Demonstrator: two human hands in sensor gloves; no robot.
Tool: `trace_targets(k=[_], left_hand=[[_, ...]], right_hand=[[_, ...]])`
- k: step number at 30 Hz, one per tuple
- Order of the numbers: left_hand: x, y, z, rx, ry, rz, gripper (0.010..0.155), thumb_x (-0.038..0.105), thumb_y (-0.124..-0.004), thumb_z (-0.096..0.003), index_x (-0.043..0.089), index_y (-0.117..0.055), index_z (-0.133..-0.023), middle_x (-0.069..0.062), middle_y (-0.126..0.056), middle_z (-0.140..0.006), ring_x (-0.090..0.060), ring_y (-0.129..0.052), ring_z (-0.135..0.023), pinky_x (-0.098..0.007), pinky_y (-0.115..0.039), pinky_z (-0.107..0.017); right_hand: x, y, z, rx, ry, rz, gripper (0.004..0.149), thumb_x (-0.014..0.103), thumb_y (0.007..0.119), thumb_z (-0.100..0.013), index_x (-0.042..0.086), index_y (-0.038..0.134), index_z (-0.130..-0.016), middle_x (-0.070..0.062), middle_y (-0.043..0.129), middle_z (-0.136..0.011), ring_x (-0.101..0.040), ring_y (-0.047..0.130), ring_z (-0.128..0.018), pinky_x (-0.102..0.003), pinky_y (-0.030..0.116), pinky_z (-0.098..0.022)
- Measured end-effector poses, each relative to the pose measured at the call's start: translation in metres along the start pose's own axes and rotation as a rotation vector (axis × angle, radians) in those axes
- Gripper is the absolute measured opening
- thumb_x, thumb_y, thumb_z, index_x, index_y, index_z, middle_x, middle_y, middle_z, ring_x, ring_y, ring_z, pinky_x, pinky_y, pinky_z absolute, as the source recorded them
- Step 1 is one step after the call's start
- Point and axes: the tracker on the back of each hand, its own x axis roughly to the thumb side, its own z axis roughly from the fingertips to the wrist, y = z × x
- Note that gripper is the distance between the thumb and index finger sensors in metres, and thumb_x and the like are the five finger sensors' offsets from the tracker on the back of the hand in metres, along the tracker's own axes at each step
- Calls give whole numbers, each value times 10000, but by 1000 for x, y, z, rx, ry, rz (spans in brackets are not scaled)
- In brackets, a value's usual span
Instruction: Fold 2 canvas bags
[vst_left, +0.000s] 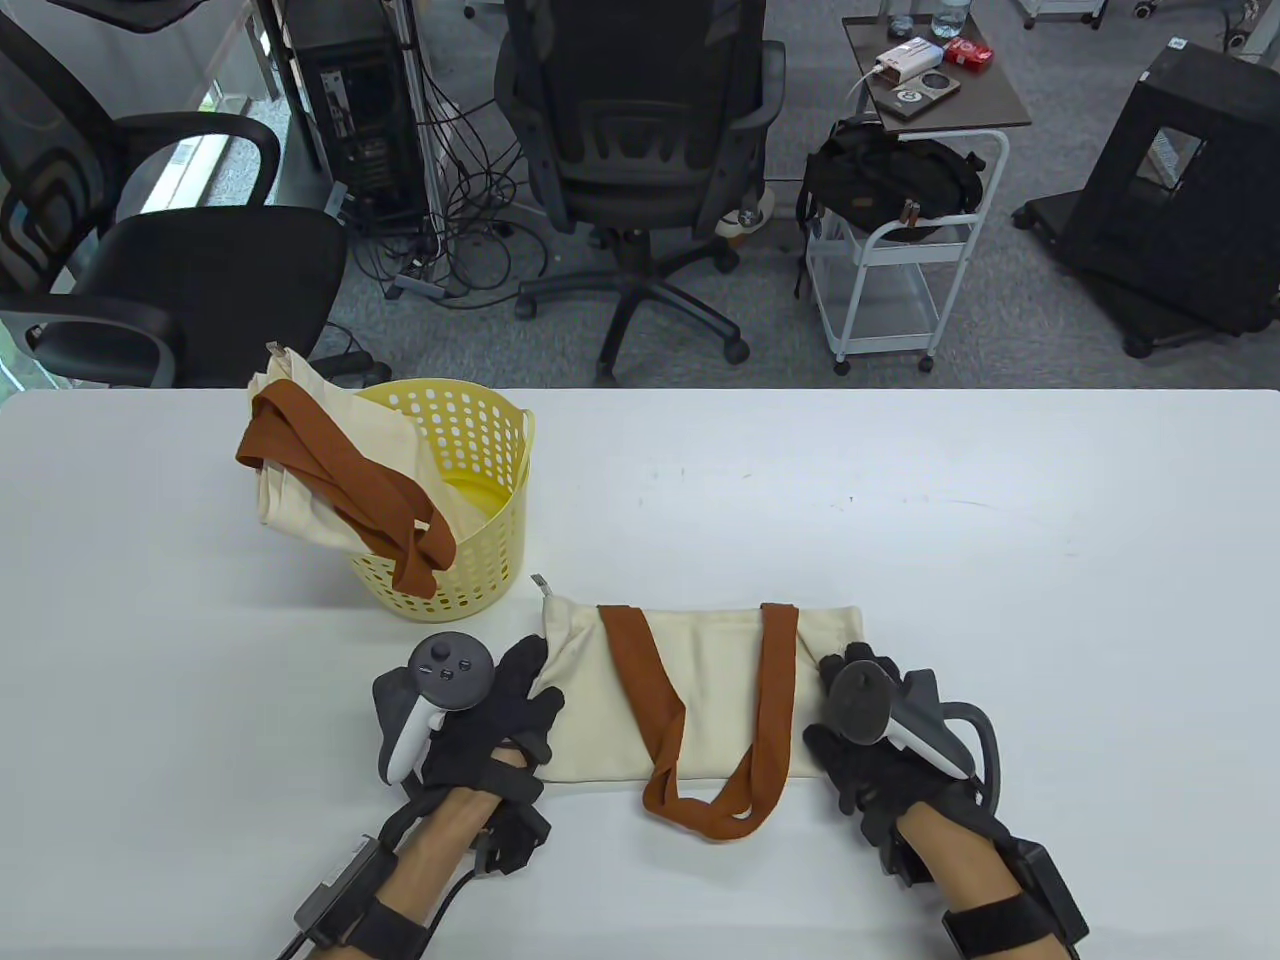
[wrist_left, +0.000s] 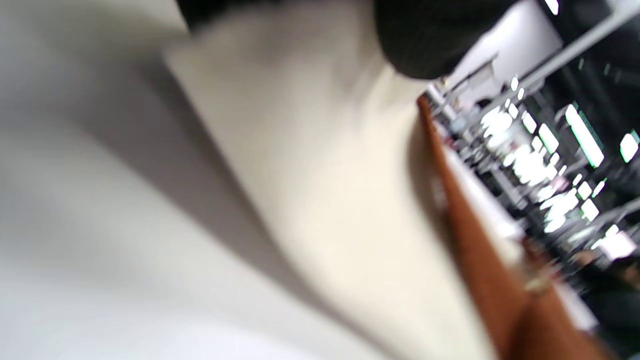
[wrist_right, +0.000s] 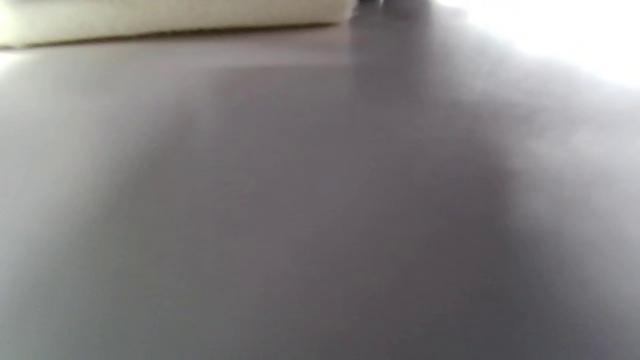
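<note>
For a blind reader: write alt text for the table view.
A cream canvas bag with brown handles lies flat between the left hand and right hand. A second bag drapes over a yellow basket.

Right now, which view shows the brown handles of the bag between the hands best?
The table view: both brown handles lie in full across the canvas bag. The left wrist view catches one blurred strap; the right wrist view shows only cream cloth.
</note>
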Motion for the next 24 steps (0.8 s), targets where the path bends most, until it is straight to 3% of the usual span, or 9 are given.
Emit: trace_targets(k=[3, 13, 24], left_hand=[[2, 5, 3, -39, -24, 187, 617, 303, -813, -445, 211, -550, -995, -43, -780, -918, -247, -1013, -734, -467, -791, -640], [30, 8, 16, -169, -167, 469, 598, 302, -798, -452, 197, -563, -992, -52, -781, -929, -241, -1028, -715, -463, -817, -614], [50, -35, 18, -263, -288, 496, 573, 273, -780, -454, 217, -583, -990, -46, -765, -962, -255, -999, -767, -471, -788, -653]], right_hand=[[2, 1, 1, -5, -4, 4, 719, 543, 623, -482, 283, 277, -1056, -74, 170, -1142, -331, 306, -1055, -516, 387, -770], [30, 0, 12, -12, -64, -11, 732, 554, 651, -474, 262, 325, -1061, -96, 233, -1144, -344, 371, -1047, -518, 430, -760], [53, -6, 27, -15, -146, -151, 675, 508, 634, -483, 238, 407, -1058, -126, 363, -1136, -347, 502, -1025, -499, 534, -744]])
